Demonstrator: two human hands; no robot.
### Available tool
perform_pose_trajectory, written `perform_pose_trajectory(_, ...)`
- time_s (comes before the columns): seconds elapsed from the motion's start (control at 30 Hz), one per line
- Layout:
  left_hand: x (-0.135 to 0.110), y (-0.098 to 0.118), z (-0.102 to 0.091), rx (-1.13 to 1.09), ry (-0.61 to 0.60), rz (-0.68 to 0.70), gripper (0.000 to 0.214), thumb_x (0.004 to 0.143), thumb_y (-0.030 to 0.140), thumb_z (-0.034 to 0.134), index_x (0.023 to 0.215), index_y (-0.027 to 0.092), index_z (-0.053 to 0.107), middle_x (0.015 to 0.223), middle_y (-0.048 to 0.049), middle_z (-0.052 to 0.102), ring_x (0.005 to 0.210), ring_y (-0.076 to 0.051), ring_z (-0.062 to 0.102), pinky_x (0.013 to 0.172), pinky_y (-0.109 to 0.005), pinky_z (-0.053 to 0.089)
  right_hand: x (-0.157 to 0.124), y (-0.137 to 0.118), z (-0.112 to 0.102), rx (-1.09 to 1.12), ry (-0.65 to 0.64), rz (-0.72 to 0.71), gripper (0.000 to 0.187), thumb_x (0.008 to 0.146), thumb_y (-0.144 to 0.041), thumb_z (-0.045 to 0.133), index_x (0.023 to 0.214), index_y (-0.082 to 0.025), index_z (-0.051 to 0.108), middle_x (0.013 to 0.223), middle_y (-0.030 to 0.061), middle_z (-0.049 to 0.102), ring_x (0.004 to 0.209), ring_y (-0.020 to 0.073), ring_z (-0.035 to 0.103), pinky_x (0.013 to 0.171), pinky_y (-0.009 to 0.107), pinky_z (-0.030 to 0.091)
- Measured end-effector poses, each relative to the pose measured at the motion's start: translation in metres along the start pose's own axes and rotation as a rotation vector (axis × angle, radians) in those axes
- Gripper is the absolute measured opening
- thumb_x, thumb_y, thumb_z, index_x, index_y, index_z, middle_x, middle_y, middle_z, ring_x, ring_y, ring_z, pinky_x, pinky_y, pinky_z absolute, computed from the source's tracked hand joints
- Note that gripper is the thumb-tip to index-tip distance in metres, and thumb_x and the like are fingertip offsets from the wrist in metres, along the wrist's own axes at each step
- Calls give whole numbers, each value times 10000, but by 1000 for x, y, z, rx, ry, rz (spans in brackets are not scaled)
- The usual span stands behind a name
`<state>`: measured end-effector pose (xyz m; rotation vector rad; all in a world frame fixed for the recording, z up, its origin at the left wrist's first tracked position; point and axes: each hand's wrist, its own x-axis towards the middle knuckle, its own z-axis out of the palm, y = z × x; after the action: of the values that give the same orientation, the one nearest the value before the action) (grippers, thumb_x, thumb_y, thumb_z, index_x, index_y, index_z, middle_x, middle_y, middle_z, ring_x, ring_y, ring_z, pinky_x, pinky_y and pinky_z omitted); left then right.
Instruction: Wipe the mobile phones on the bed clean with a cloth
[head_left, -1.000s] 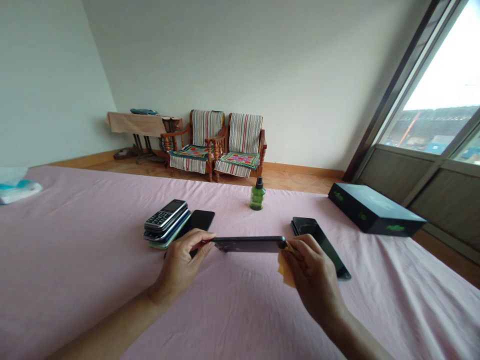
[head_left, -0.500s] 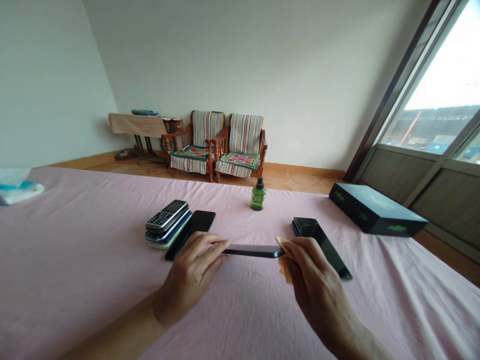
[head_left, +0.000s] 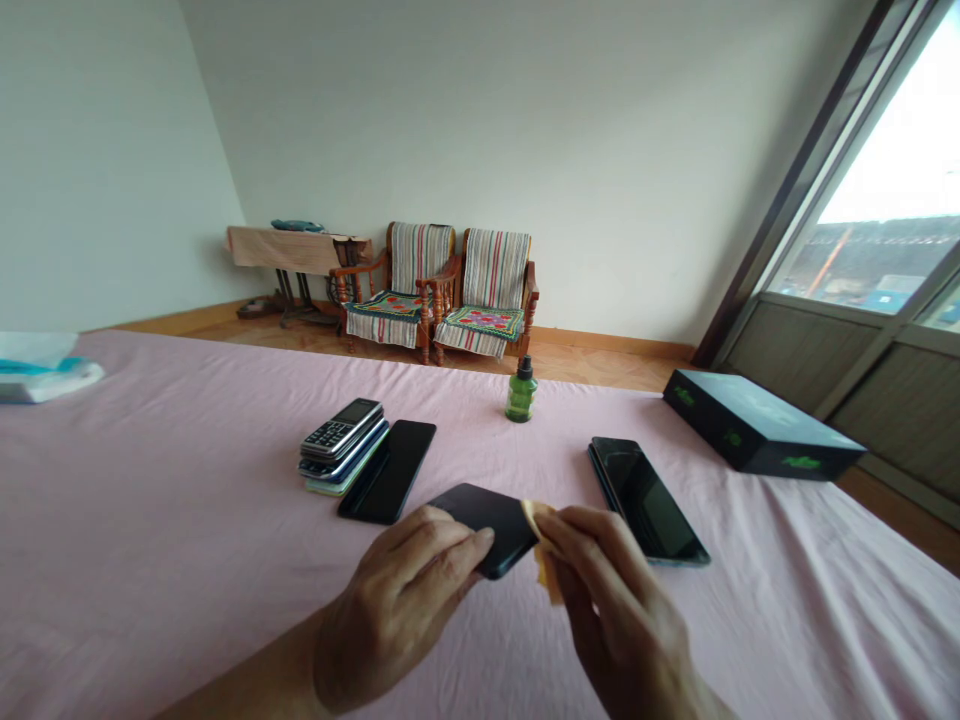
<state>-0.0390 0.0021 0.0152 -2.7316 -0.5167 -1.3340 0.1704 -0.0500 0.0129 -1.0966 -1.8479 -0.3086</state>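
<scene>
a creased pink sheet [head_left: 187, 520] lay beneath a rigid, rectangular black box [head_left: 757, 420], and above that sheet were the left hand [head_left: 390, 600] and right hand [head_left: 626, 610], the first clamped on a smooth, flat dark phone [head_left: 487, 508] held between them, the second pinching a limp yellow cloth [head_left: 550, 580] against the phone's edge.

a thin dark phone [head_left: 496, 512] slants in midair, a creased yellow cloth [head_left: 550, 580] at its right edge.
</scene>
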Motion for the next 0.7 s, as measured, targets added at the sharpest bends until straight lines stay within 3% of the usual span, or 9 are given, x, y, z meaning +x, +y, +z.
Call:
perform_pose_trajectory(0.1, 2, 0, 0, -29, 40, -18, 316, 882, 24, 548, 1184, 111, 578, 912, -83, 645, 844, -185, 624, 782, -319, 560, 5, 0, -3, 56, 107, 158, 172, 912, -111, 496, 1029, -187, 595, 936, 64, 594, 799, 136, 640, 665, 190, 558)
perform_pose_trajectory(0.23, 5, 0, 1, -37, 52, -30, 301, 878, 22, 559, 1164, 114, 584, 888, -69, 634, 833, -176, 610, 763, -307, 554, 6, 2, 1, 101, 66, 210, 166, 899, -100, 496, 938, -202, 620, 891, 47, 595, 767, 131, 632, 637, 198, 544)
perform_pose_trajectory(0.57, 4, 0, 1, -38, 56, -30, 312, 885, 27, 552, 1180, 126, 574, 890, -70, 636, 832, -177, 606, 747, -306, 558, 1, -4, 3, 181, 121, 233, 231, 886, -80, 517, 1057, -193, 623, 976, 79, 588, 808, 135, 638, 609, 175, 564)
perform_pose_trajectory(0.7, 2, 1, 4, -47, 54, -45, 313, 897, 39, 543, 1191, 141, 571, 890, -68, 641, 834, -176, 608, 743, -306, 559, -5, -9, 8, 141, 103, 108, 300, 885, -48, 499, 1105, -202, 632, 990, 94, 601, 877, 161, 646, 704, 232, 579)
